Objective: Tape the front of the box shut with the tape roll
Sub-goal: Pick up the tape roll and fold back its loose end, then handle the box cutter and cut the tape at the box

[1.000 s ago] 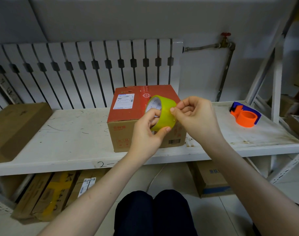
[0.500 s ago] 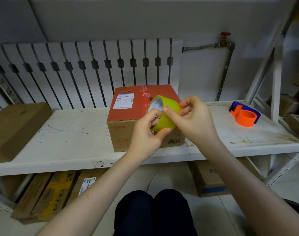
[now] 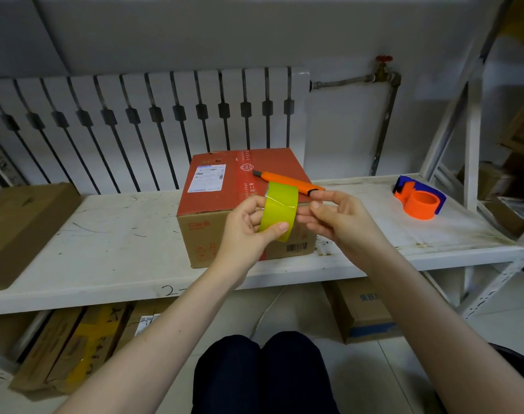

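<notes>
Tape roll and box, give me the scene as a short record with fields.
tape roll: yellow-green, held in the air in front of the box
left hand: grips the roll
right hand: fingertips at the roll's edge
box: on the white shelf, red top, no fresh tape visible on the front
utility knife: orange, lying on the box top
tape dispenser: orange and blue, right on the shelf

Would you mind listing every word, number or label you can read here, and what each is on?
"2-": handwritten on the front edge of the shelf.
White shipping label on the box top: too small to read.
Red print on the box top and front: blurred, unreadable.
Barcode on the box front: digits unreadable.
Blue print on the carton under the shelf: blurred.
Tape roll: no text visible.
</notes>
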A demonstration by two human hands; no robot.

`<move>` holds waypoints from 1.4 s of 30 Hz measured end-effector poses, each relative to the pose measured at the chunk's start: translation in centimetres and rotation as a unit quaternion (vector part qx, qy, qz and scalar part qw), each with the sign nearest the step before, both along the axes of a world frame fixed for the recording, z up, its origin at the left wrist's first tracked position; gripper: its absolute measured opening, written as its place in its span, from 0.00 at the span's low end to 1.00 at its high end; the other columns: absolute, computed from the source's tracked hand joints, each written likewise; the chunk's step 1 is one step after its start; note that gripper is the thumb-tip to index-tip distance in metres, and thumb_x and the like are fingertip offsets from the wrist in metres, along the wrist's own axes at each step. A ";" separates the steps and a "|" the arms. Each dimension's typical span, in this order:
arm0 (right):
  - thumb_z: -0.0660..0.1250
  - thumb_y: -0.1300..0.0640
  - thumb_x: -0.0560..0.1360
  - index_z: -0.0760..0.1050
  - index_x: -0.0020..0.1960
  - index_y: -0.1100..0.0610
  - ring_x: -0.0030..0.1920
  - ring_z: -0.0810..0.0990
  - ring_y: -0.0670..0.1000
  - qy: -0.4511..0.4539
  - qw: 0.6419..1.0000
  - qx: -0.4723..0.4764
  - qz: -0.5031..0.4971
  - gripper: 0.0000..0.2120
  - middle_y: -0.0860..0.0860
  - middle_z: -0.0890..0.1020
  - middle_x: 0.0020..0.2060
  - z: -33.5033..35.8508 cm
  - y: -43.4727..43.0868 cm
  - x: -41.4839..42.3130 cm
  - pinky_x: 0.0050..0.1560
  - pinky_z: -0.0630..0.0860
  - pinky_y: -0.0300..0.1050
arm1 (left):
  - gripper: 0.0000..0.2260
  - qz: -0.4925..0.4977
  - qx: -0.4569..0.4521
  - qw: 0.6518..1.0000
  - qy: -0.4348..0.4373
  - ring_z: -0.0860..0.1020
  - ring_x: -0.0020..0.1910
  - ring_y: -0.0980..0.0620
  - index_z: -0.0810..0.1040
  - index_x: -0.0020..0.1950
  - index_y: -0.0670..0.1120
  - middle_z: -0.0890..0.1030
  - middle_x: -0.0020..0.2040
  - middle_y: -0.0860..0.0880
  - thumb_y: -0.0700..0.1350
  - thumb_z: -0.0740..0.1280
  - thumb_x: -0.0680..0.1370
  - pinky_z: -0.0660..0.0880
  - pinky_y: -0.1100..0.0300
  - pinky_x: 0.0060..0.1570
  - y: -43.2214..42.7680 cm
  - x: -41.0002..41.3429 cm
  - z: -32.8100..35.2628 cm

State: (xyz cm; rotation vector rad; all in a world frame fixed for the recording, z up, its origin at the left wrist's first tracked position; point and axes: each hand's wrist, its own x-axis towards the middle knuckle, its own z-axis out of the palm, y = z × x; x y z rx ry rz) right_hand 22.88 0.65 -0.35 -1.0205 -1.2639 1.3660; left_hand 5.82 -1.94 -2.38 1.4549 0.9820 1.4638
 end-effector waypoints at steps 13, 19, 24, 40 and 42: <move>0.66 0.61 0.74 0.79 0.49 0.52 0.43 0.80 0.48 -0.116 0.961 0.247 -0.040 0.06 0.49 0.82 0.41 -4.3 1.9 4.0 0.42 0.78 0.38 | 0.13 0.039 -0.147 0.988 -0.030 0.81 0.46 0.49 0.78 0.52 0.43 0.83 0.48 0.44 0.45 0.74 0.70 0.77 0.53 0.50 4.1 6.6 1.8; 0.62 0.62 0.77 0.77 0.50 0.61 0.43 0.77 0.53 -0.198 0.942 0.183 -0.198 0.06 0.56 0.79 0.42 -8.5 7.3 10.2 0.43 0.74 0.47 | 0.10 0.074 -0.045 0.966 0.245 0.76 0.41 0.56 0.78 0.53 0.45 0.78 0.44 0.51 0.43 0.71 0.73 0.74 0.63 0.45 7.3 8.4 2.5; 0.62 0.59 0.76 0.78 0.52 0.59 0.45 0.77 0.61 -0.394 0.871 0.141 -0.258 0.08 0.59 0.82 0.45 -12.2 12.8 13.8 0.41 0.71 0.50 | 0.03 0.161 0.101 0.843 0.503 0.75 0.48 0.50 0.79 0.46 0.50 0.79 0.46 0.50 0.46 0.69 0.73 0.71 0.58 0.46 10.3 8.0 3.0; 0.61 0.68 0.73 0.74 0.58 0.64 0.62 0.71 0.63 -0.647 0.721 0.049 -0.243 0.14 0.62 0.76 0.57 -15.0 22.9 17.0 0.49 0.74 0.54 | 0.11 0.153 0.038 0.798 0.581 0.74 0.58 0.46 0.78 0.57 0.52 0.78 0.55 0.48 0.51 0.67 0.75 0.72 0.54 0.54 15.5 8.1 2.0; 0.61 0.69 0.73 0.75 0.57 0.64 0.60 0.73 0.63 -0.641 0.724 0.036 -0.252 0.14 0.62 0.77 0.56 -14.8 23.0 17.0 0.49 0.75 0.54 | 0.11 0.151 0.041 0.797 0.583 0.74 0.57 0.46 0.79 0.56 0.52 0.78 0.55 0.49 0.51 0.67 0.75 0.72 0.55 0.53 15.6 8.1 1.9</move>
